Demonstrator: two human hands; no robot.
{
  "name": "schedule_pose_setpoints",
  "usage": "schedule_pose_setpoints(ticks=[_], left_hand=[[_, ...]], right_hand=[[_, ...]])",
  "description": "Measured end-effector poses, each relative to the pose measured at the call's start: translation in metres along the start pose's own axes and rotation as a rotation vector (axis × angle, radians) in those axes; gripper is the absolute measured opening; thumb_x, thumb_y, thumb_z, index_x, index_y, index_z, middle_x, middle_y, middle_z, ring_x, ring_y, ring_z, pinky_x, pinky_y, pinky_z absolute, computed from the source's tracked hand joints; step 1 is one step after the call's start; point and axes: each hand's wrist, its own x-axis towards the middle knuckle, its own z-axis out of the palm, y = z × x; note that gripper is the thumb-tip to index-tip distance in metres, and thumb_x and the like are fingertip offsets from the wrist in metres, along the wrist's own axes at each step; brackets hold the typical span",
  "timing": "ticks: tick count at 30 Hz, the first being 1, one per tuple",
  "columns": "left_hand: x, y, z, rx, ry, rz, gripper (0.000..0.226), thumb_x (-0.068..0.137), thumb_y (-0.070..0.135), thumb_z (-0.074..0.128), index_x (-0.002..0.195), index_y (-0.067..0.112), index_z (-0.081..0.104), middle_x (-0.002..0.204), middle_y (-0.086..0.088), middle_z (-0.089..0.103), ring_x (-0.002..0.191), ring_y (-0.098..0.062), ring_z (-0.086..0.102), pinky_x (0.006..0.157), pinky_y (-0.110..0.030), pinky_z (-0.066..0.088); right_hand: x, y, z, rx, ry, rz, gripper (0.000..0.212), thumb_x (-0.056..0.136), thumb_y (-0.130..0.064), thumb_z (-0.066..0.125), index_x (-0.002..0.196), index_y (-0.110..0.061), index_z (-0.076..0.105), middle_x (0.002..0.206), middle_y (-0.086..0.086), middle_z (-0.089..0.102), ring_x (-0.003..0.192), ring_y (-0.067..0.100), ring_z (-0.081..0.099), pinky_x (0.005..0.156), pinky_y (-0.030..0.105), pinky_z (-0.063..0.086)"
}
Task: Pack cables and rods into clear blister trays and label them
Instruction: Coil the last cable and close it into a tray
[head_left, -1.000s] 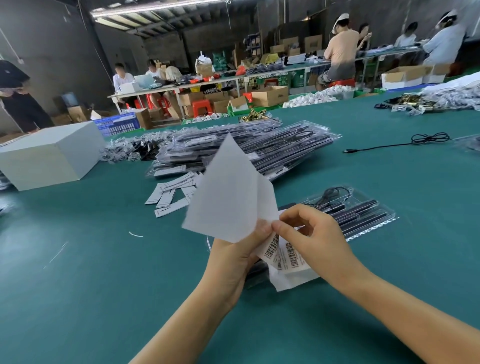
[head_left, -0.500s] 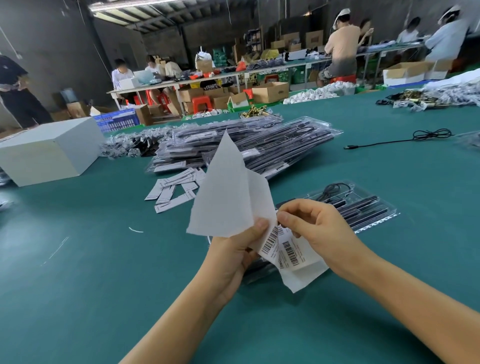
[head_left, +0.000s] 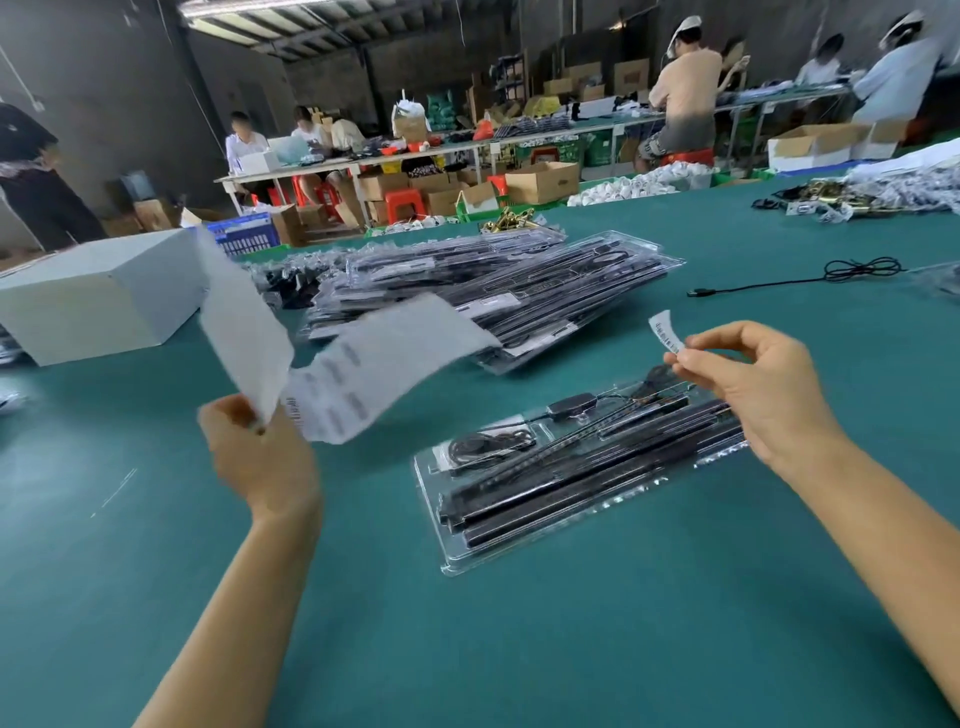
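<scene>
Over the green table (head_left: 675, 649) we pinch a peeled label (head_left: 664, 329) w/ right hand (head_left: 753, 387) above the filled blister tray (head_left: 571, 467), left hand (head_left: 260, 457) gripping the label sheet (head_left: 374, 364); label's prob. light, floppy & sticky, so hold by one edge.

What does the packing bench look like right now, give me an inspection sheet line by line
Surface: green table, a few white scraps at left.
Job's things: filled blister tray with black rods and coiled cable; peeled barcode label; label sheet, blurred.
Clutter: stack of packed trays; white box.
Grippers: left hand grips the sheet; right hand pinches the label above the tray.
Cables: loose black cable on the table, far right.
Surroundings: people at benches, cardboard boxes, red stools.
</scene>
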Motion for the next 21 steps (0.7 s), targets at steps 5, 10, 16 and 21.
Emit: schedule_pose_setpoints(ticks=[5, 10, 16, 21], left_hand=[[0.015, -0.027, -0.014, 0.432, -0.068, 0.44, 0.047, 0.074, -0.016, 0.044, 0.116, 0.004, 0.053, 0.114, -0.015, 0.06, 0.097, -0.036, 0.056, 0.072, -0.033, 0.036], [0.015, -0.045, -0.006, 0.883, -0.599, 0.492, 0.052, 0.078, -0.01, 0.042, 0.122, 0.013, 0.055, 0.112, -0.016, 0.064, 0.093, -0.037, 0.056, 0.08, -0.042, 0.044], [0.015, -0.051, 0.005, 1.087, -0.831, 0.348, 0.042, 0.093, 0.026, 0.03, 0.133, 0.028, 0.039, 0.133, -0.005, 0.052, 0.127, -0.028, 0.037, 0.113, -0.057, 0.013], [0.017, -0.064, 0.005, 1.196, -0.905, 0.306, 0.049, 0.095, 0.042, 0.025, 0.142, 0.03, 0.029, 0.16, -0.005, 0.008, 0.147, -0.028, -0.003, 0.112, -0.062, -0.003]], right_hand=[[0.006, 0.003, -0.007, -0.16, 0.048, -0.001, 0.031, 0.072, 0.002, 0.077, 0.088, -0.021, 0.062, 0.096, 0.003, 0.067, 0.089, 0.022, 0.068, 0.085, 0.036, 0.054], [0.013, -0.001, -0.017, 0.0, 0.051, 0.11, 0.02, 0.082, 0.006, 0.067, 0.089, -0.012, 0.062, 0.089, 0.012, 0.068, 0.064, 0.014, 0.068, 0.059, 0.02, 0.057], [0.025, 0.003, -0.03, 0.16, 0.125, 0.29, 0.013, 0.083, -0.001, 0.068, 0.082, -0.013, 0.063, 0.076, 0.004, 0.067, 0.054, 0.006, 0.06, 0.048, 0.016, 0.048], [0.039, 0.011, -0.046, -0.044, 0.266, 0.255, 0.017, 0.084, -0.004, 0.068, 0.08, -0.018, 0.059, 0.083, 0.007, 0.065, 0.063, 0.01, 0.057, 0.057, 0.021, 0.046]])
